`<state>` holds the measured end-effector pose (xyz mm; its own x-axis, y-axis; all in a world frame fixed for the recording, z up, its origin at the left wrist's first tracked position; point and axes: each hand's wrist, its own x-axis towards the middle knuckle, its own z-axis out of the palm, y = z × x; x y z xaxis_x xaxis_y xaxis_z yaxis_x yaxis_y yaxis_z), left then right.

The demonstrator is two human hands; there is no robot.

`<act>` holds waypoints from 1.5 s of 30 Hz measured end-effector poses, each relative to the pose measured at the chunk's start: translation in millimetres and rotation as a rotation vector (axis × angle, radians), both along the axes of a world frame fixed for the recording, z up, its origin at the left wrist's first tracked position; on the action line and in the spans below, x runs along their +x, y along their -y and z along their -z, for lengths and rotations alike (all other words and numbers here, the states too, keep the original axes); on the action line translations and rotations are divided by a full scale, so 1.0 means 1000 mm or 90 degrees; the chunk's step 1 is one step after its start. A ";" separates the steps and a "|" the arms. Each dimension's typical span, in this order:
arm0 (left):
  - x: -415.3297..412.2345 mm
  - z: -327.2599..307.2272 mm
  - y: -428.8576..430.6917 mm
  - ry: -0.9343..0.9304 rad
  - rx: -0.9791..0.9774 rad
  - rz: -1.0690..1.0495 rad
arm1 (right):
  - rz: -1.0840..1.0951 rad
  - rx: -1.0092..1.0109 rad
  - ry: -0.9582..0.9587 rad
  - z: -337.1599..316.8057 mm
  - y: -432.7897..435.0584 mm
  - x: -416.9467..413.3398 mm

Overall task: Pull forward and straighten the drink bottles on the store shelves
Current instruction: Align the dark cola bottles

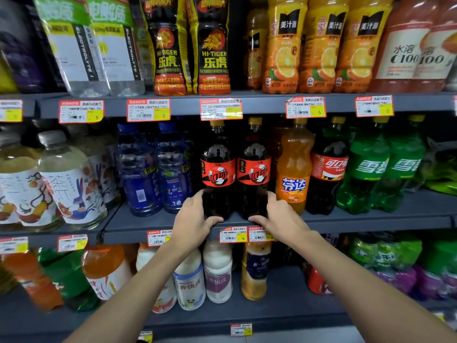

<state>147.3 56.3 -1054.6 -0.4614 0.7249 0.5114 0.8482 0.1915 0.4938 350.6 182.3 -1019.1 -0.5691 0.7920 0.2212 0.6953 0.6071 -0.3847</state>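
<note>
Two dark cola bottles with red labels and yellow caps stand side by side at the front of the middle shelf (148,225). My left hand (195,219) grips the base of the left cola bottle (217,169), thumb across its front. The right cola bottle (253,169) is held low down by my right hand (279,217), whose thumb lies at the bottle's foot. Both bottles stand upright with labels facing out.
An orange soda bottle (294,167), a red-label cola (327,167) and green soda bottles (366,167) stand to the right. Blue drink bottles (153,169) and tea bottles (71,179) are to the left. Shelves above and below are packed with bottles.
</note>
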 end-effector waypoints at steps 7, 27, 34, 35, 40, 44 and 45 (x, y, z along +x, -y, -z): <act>0.003 0.000 0.001 -0.007 -0.007 -0.026 | -0.001 0.019 0.001 0.002 -0.001 0.001; 0.010 0.002 0.000 -0.037 0.014 -0.046 | 0.037 0.056 0.012 0.005 0.010 0.000; 0.012 0.000 0.003 -0.058 0.005 -0.045 | 0.060 0.111 0.060 0.001 0.019 0.000; 0.011 -0.001 0.005 -0.057 0.002 -0.034 | 0.060 0.132 0.071 0.001 0.022 0.000; 0.004 0.000 0.021 -0.067 0.041 -0.017 | 0.057 0.229 0.101 -0.009 0.045 -0.002; -0.009 -0.005 0.034 -0.118 0.154 -0.051 | -0.020 0.290 0.094 -0.014 0.074 -0.024; -0.014 -0.006 0.038 -0.132 0.179 -0.072 | -0.043 0.296 0.077 -0.014 0.081 -0.032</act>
<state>133.0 18.2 -1048.6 -0.3958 0.4935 0.7744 0.9172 0.1712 0.3597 318.6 101.5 -1005.2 -0.6596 0.5851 0.4718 0.6709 0.7413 0.0186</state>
